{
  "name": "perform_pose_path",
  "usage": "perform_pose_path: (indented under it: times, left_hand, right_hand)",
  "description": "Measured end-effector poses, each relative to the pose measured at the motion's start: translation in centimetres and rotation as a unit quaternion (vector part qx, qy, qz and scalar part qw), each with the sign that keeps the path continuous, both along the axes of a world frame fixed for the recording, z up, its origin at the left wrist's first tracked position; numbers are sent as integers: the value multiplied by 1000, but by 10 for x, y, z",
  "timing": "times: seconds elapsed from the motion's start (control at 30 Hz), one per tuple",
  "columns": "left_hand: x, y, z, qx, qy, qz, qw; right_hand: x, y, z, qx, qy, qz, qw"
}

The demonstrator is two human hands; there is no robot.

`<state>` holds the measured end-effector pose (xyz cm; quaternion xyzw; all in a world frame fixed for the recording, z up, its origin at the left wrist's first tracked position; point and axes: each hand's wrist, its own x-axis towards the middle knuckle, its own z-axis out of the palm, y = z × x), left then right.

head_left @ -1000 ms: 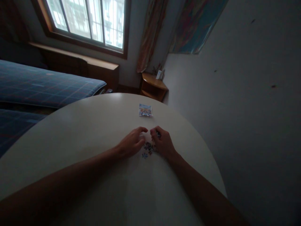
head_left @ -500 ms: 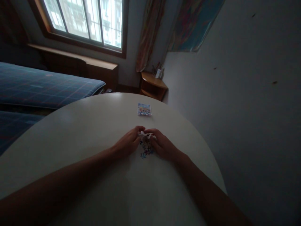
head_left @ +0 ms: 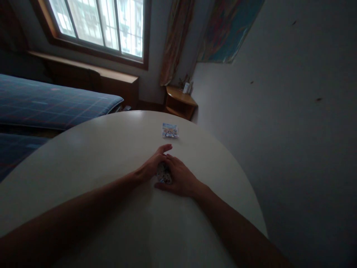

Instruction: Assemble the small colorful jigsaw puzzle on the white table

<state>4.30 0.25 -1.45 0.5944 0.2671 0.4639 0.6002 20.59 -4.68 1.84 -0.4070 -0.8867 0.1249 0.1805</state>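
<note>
Small pieces (head_left: pixel 164 175) loosely cupped between left hand (head_left: pixel 153 163), one digit outstretched, and right hand (head_left: pixel 182 178), half-curled, thumb spread.

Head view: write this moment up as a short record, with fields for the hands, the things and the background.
Surface: round white table
Between the hands: pile of small mixed-colour pieces, partly hidden
Left hand: beside the pile, one finger extended
Right hand: curved around the pile's right side, thumb apart from the fingers
Hand contact: they appear to meet beyond the pile
Beyond the hands: small square multicoloured printed packet
Background: blue plaid mattress, brown-framed window
</note>
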Motion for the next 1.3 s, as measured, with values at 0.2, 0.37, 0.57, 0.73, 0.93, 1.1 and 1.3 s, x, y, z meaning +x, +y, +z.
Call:
perform_pose_path:
  times: [0.2,0.37,0.57,0.73,0.93,1.1,1.3]
  left_hand:
    - [-8,0,12,98,-20,63,993]
    - [-22,3,29,187,136,203,951]
    - [-27,5,28,173,199,244,933]
    - [-27,0,27,167,213,239,932]
    - [-24,-5,31,155,236,230,931]
    - [-24,-7,30,150,264,218,928]
    - [-23,-11,29,168,303,168,923]
  right_hand:
    - [-1,0,0,19,26,7,999]
    - [-8,5,2,47,5,44,998]
    - [-20,13,5,67,6,-11,998]
    - [-22,6,10,78,-12,-42,996]
    - [-24,-3,16,94,-60,-115,987]
    - [-21,-4,15,101,-74,-125,984]
    - [-10,11,8,83,66,-148,983]
